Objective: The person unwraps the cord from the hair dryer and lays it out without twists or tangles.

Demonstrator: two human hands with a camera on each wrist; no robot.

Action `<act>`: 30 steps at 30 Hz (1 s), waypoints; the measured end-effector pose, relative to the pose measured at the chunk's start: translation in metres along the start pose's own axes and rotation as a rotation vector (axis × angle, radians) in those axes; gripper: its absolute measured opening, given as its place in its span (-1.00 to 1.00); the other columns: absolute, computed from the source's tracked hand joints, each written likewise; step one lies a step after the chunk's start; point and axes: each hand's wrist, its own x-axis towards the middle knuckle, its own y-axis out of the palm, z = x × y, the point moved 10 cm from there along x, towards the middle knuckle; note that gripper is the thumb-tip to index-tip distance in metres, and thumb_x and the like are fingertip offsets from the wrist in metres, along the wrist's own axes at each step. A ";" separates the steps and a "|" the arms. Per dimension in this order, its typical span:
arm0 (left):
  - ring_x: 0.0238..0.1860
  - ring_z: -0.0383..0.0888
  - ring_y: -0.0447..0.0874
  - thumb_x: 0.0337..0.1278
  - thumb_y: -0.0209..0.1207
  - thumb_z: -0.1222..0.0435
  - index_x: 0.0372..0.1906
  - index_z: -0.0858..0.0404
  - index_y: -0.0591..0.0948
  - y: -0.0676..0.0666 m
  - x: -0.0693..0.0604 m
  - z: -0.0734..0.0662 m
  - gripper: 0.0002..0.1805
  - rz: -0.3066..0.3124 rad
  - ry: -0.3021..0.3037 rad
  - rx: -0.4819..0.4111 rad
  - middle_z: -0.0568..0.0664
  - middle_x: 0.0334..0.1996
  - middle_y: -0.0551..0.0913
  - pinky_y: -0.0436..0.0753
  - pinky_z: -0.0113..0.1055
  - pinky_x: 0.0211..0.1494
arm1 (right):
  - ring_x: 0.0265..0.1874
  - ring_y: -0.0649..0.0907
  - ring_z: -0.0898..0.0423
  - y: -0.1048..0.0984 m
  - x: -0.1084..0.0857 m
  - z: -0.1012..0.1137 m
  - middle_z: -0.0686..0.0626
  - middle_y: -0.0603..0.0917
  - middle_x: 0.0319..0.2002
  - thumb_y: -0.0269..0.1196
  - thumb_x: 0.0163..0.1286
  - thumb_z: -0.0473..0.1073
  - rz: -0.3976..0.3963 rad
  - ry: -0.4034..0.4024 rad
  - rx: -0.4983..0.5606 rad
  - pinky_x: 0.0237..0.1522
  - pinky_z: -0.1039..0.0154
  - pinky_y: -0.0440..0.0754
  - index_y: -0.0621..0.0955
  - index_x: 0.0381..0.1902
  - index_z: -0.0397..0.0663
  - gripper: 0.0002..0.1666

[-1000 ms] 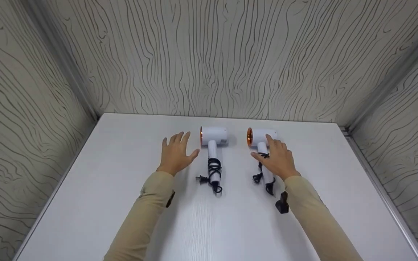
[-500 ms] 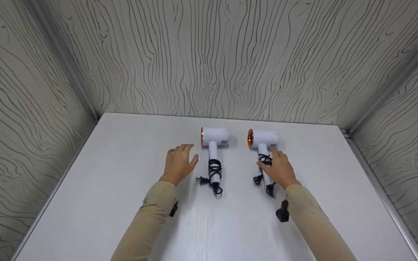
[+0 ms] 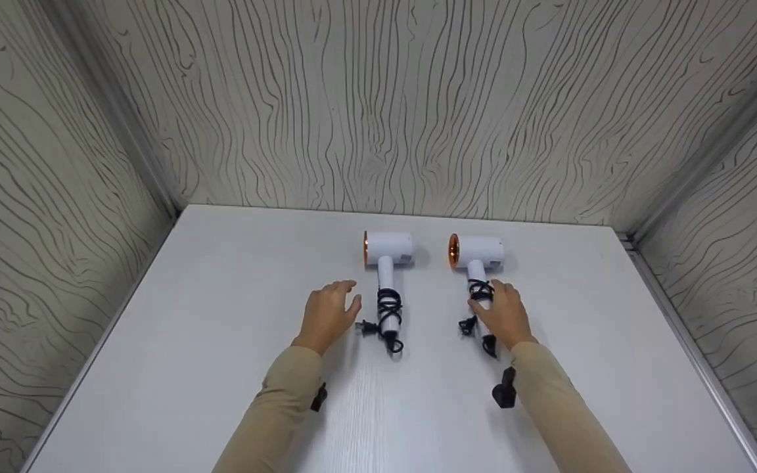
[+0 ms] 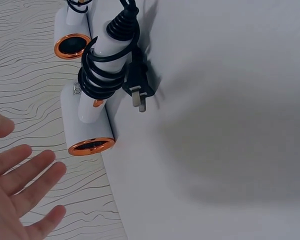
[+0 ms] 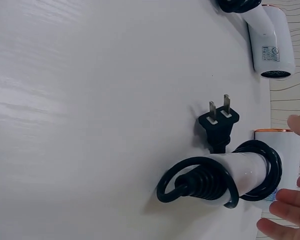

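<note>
Two white hair dryers with copper-coloured rims lie on the white table, handles toward me, black cords wound round the handles. Left of the left hair dryer point(image 3: 388, 248) is my left hand point(image 3: 327, 315), fingers spread and apart from it; the left wrist view shows that palm holding nothing. My right hand point(image 3: 504, 314) is over the handle of the right hair dryer point(image 3: 480, 251), thumb on one side and fingers on the other. In the right wrist view a gap shows between its fingers point(image 5: 290, 212) and the cord-wrapped handle point(image 5: 240, 172).
The two-pin plug point(image 4: 137, 85) of the left dryer sticks out to its left; the other plug point(image 5: 219, 120) points toward the left dryer. A patterned wall point(image 3: 378, 112) rises behind the table point(image 3: 253, 263), with more walls at both sides. A black device point(image 3: 504, 389) hangs under the right wrist.
Both hands have drawn back toward me. The right hand has moved from the right dryer's barrel down to its handle, and the left hand's fingers have bent a little. Both dryers lie where they were.
</note>
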 end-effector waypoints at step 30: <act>-0.33 -0.08 0.78 0.23 0.16 0.26 -0.11 0.32 0.67 0.038 -0.026 -0.005 -0.76 0.130 -0.084 -0.133 0.11 -0.25 0.77 0.73 -0.22 -0.24 | 0.34 0.34 -0.34 0.040 0.006 -0.038 -0.50 0.29 0.33 0.30 0.25 -0.17 0.067 0.240 0.319 0.42 -0.14 0.32 0.13 0.37 -0.55 -0.08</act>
